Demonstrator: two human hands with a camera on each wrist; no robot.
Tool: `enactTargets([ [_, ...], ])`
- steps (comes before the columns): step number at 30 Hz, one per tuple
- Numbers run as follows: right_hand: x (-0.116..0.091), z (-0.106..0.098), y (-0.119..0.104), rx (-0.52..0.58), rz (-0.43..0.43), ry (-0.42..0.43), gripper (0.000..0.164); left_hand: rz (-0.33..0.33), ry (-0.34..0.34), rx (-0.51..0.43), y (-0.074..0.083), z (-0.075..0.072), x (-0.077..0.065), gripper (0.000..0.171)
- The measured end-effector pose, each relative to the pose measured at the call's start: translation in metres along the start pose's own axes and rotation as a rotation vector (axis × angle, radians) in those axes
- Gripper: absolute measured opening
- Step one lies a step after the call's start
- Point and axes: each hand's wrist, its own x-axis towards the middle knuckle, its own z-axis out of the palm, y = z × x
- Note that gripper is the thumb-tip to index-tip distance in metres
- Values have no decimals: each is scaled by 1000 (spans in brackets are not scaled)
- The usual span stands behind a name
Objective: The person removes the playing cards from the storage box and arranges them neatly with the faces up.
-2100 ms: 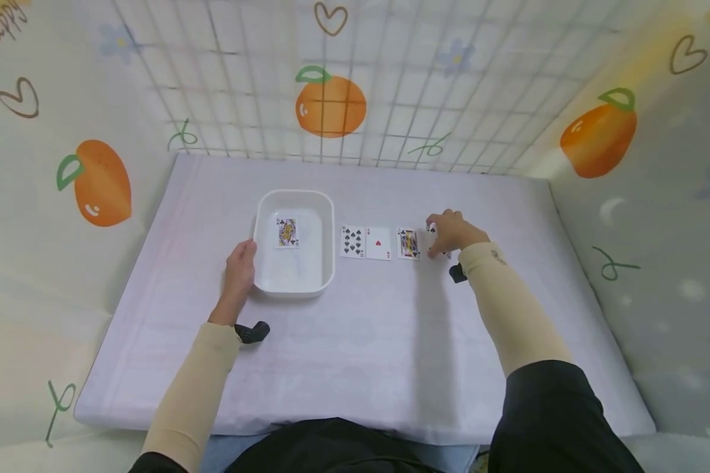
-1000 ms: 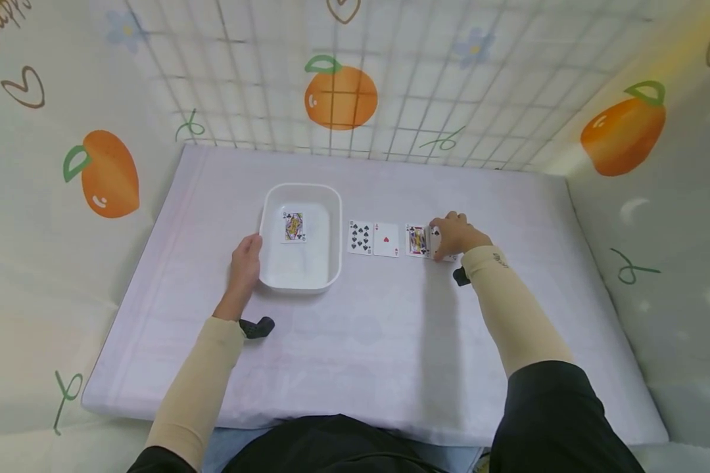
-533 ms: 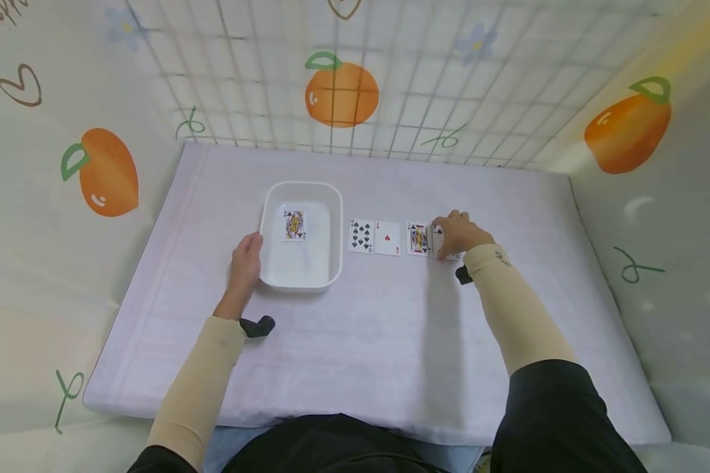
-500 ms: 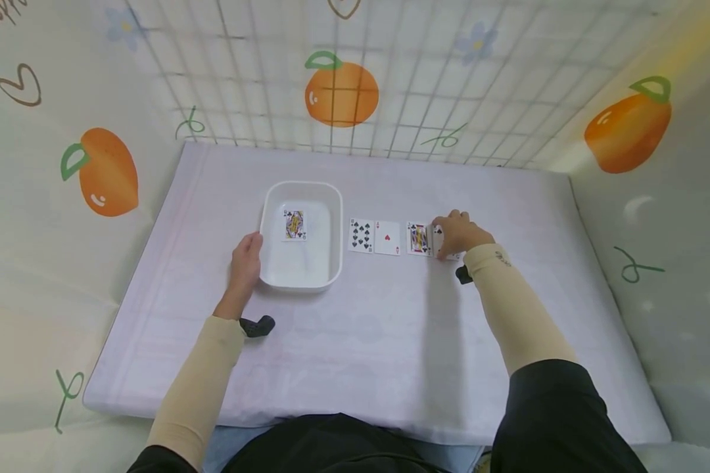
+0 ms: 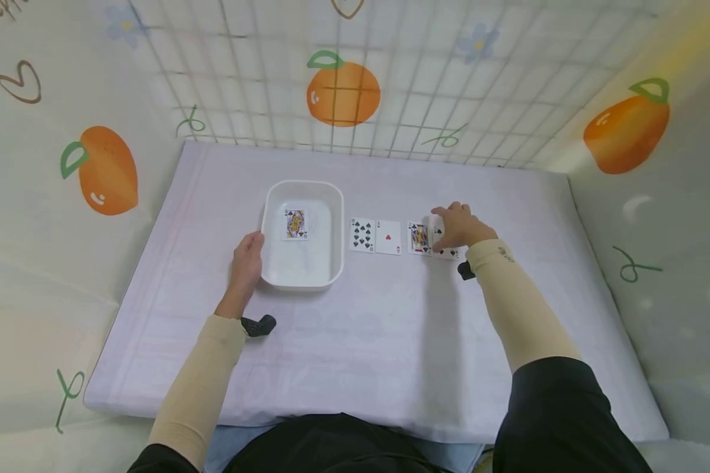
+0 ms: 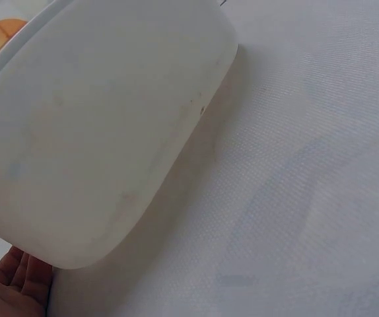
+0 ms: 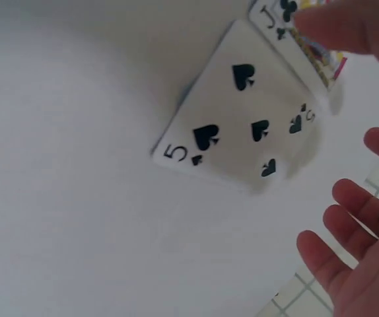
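My left hand (image 5: 246,268) grips the left side of a white plastic tray (image 5: 298,287); in the left wrist view its curled fingers (image 6: 18,281) show under the tray's lower corner. One face card (image 5: 296,225) lies inside the tray. At the right end of a card row, my right hand (image 5: 460,226) hovers over the five of spades (image 5: 448,253), partly covering it in the head view. The right wrist view shows that five (image 7: 242,119) flat on the table, thumb and fingers spread apart, holding nothing. Beside it lies the jack of clubs (image 5: 419,238).
Between the tray and the jack lie a ten of spades (image 5: 362,235) and an ace of hearts (image 5: 388,237), side by side. A pale cloth covers the table (image 5: 355,355). A wire grid (image 5: 402,98) stands behind printed sheeting at the back.
My right hand slid the five of spades left until it lay next to the jack, then its fingers spread and came off the card. The left hand stays on the tray.
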Motion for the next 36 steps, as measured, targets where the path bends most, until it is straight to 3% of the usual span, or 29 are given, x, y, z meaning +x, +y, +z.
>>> enactTargets([
  [13, 20, -28, -43, -15, -136, 88, 89, 29, -7, 13, -1, -1, 4, 55],
  [27, 46, -38, -129, -76, -277, 107, 79, 10, 6, 0, 1, -5, 7, 52],
  [36, 53, -41, -171, -100, -349, 94, 71, -6, 0, -11, 2, -4, 7, 51],
])
